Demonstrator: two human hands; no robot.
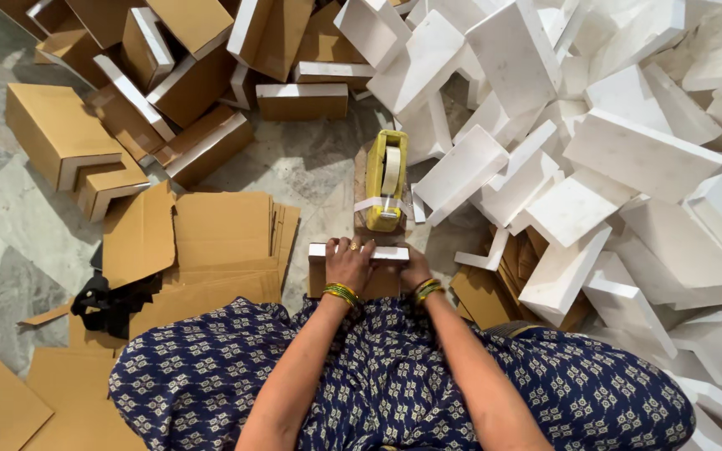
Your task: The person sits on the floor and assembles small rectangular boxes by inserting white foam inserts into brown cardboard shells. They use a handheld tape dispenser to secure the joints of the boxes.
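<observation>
Both hands, the left hand (348, 260) and right hand (414, 269), press closed on a cardboard-sleeved foam block (359, 269) just below the yellow tape dispenser (385, 179), where an uneven grip could probably let the sleeve slip askew.

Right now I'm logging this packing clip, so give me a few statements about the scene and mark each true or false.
1. Both hands rest on one small box. True: the left hand and right hand press on it.
2. The tape dispenser is red. False: it is yellow.
3. The dispenser stands just beyond the box, away from the person. True.
4. The white blocks are piled on the person's left. False: they are on the right.
5. Flat cardboard sheets lie left of the box. True.
6. The finished brown boxes lie at the person's right. False: they are at the far left.
</observation>
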